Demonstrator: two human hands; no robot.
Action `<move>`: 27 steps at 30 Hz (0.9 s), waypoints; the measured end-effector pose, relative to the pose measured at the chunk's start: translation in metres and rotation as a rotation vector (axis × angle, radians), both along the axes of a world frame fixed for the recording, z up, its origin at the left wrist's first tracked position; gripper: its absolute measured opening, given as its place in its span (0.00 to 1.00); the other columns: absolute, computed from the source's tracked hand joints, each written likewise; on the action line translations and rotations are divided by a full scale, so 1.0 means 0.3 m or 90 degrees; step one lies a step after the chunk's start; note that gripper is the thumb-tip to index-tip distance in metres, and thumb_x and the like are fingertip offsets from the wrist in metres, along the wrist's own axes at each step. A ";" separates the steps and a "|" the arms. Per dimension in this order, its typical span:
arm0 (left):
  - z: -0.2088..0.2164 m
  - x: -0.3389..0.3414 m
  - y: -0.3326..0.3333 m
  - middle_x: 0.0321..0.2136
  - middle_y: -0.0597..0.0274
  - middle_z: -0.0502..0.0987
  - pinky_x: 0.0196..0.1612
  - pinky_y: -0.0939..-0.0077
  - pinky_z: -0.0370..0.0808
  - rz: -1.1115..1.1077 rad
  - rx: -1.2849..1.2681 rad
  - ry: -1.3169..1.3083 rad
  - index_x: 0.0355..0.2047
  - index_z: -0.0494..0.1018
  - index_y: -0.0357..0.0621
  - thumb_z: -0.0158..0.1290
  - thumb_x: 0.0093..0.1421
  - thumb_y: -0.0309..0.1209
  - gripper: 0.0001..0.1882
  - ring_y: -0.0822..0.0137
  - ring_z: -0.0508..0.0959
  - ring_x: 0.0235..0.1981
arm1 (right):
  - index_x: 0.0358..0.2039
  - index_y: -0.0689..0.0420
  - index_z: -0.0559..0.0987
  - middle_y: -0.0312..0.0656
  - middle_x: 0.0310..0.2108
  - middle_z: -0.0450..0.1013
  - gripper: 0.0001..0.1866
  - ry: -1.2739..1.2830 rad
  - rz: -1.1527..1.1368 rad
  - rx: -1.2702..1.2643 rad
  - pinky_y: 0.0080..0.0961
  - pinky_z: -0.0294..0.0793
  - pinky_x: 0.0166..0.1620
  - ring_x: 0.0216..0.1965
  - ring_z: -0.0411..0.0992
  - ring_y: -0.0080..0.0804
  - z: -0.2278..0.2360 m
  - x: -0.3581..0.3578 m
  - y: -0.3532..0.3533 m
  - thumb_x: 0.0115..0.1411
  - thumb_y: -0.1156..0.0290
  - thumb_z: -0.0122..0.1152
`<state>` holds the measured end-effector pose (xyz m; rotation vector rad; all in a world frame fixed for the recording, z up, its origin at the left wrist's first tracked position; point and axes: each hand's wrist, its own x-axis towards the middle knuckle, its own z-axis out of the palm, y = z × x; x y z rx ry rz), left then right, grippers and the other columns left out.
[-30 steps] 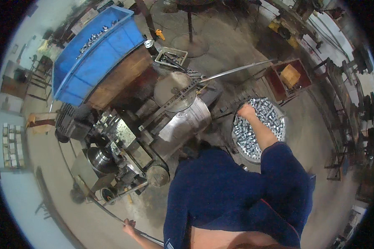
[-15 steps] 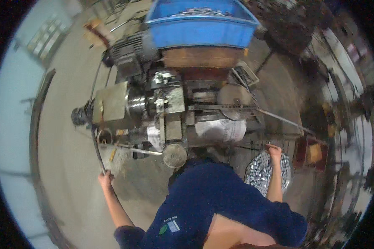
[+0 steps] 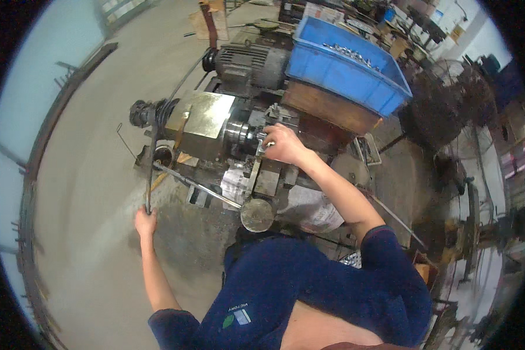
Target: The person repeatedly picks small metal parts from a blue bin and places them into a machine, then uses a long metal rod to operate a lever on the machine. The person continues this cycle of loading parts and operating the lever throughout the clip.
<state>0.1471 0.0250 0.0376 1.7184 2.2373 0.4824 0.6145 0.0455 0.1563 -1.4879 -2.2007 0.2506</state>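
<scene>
My left hand [image 3: 146, 221] is wrapped round the lower end of a long dark lever bar [image 3: 151, 166], which rises beside a small lathe. At the lathe's spindle chuck [image 3: 237, 133] my right hand [image 3: 284, 144] has its fingers pinched together. A small shiny metal part [image 3: 270, 143] glints at these fingertips; its shape is mostly hidden by the hand. Left of the chuck is the headstock with its bright metal cover [image 3: 207, 114]. Below my right hand sits the tool slide [image 3: 267, 181], with a round disc-shaped handwheel [image 3: 256, 214] nearest my body.
A blue plastic bin [image 3: 347, 76] with small metal parts stands on a wooden box [image 3: 332, 108] behind the lathe. A motor [image 3: 251, 64] is at its left. A metal rod [image 3: 201, 189] slants toward the handwheel. Part of a pile of shiny parts [image 3: 351, 259] shows beside my right sleeve.
My right hand has moved from beside the pile of shiny parts, up and left to the chuck. My left hand keeps its grip on the lever bar. The whole view has turned.
</scene>
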 end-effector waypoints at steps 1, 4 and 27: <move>0.015 0.013 -0.039 0.21 0.50 0.74 0.31 0.64 0.69 -0.003 0.024 0.036 0.33 0.69 0.38 0.54 0.45 0.38 0.18 0.52 0.74 0.26 | 0.22 0.59 0.79 0.52 0.38 0.71 0.13 -0.084 -0.019 -0.043 0.33 0.68 0.44 0.39 0.68 0.45 -0.011 -0.029 0.055 0.32 0.70 0.56; 0.039 -0.048 -0.173 0.24 0.48 0.73 0.32 0.61 0.69 -0.011 -0.042 -0.037 0.35 0.67 0.38 0.54 0.46 0.38 0.20 0.50 0.74 0.29 | 0.20 0.61 0.78 0.54 0.31 0.72 0.13 -0.247 -0.074 -0.152 0.35 0.69 0.42 0.36 0.69 0.48 -0.064 -0.091 0.172 0.31 0.68 0.55; 0.004 -0.103 -0.157 0.24 0.45 0.74 0.36 0.60 0.71 0.042 -0.106 0.098 0.25 0.73 0.39 0.50 0.46 0.32 0.09 0.49 0.74 0.30 | 0.20 0.58 0.76 0.52 0.36 0.69 0.11 0.031 -0.152 -0.042 0.34 0.68 0.39 0.36 0.69 0.47 -0.197 -0.161 0.264 0.35 0.66 0.55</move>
